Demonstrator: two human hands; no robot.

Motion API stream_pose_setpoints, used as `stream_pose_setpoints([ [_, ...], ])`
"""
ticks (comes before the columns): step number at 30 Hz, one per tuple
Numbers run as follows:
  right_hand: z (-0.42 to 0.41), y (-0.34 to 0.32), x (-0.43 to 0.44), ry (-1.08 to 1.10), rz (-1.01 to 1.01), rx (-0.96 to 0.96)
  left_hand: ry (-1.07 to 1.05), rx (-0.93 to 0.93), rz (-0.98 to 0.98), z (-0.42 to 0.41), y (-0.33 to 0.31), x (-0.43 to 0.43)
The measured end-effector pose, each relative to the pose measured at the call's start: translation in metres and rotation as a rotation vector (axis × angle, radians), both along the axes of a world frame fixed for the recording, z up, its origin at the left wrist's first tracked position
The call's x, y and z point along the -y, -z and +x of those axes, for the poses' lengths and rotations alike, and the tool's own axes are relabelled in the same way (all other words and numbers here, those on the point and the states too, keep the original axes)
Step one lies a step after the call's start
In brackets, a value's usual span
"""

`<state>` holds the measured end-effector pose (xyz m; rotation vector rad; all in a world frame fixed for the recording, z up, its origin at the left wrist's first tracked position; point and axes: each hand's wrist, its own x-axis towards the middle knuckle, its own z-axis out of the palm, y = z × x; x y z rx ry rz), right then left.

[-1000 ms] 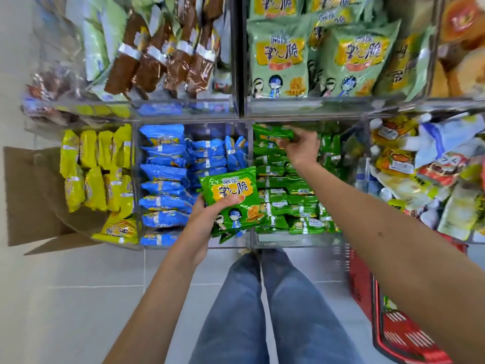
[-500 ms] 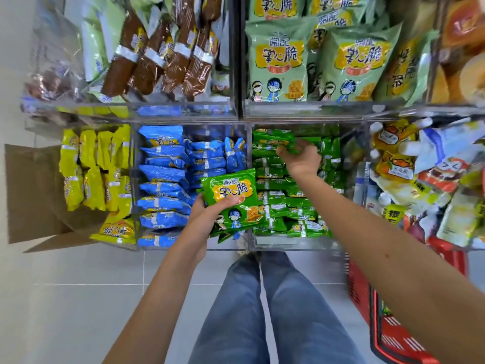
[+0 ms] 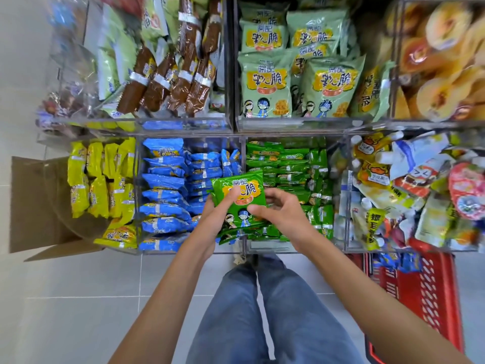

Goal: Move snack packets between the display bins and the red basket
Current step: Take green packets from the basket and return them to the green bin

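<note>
Head view, down onto display bins (image 3: 294, 125)

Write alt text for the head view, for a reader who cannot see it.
The left hand and right hand together hold a stack of green snack packets over clear display bins filled with yellow, blue and green packets. A red basket sits low at the person's right.

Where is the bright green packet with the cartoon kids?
Head view, centre: the bright green packet is held between the left hand and the right hand, in front of the divider between the blue-packet bin and the green-packet bin.
</note>
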<state>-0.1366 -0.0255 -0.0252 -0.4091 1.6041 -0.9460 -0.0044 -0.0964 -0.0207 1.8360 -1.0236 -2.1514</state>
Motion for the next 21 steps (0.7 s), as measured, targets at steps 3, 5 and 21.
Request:
stream_pose_setpoints([
  [3, -0.006, -0.002, -0.001, 0.016, 0.033, 0.089, 0.020, 0.050, -0.021, 0.000, 0.002, 0.000],
  [5, -0.012, -0.001, -0.002, -0.015, 0.036, 0.136, 0.023, 0.082, -0.029, 0.001, 0.002, 0.000],
  [21, -0.066, 0.056, 0.051, 0.105, 0.114, -0.471, -0.129, 0.215, 0.005, 0.016, 0.023, 0.005],
])
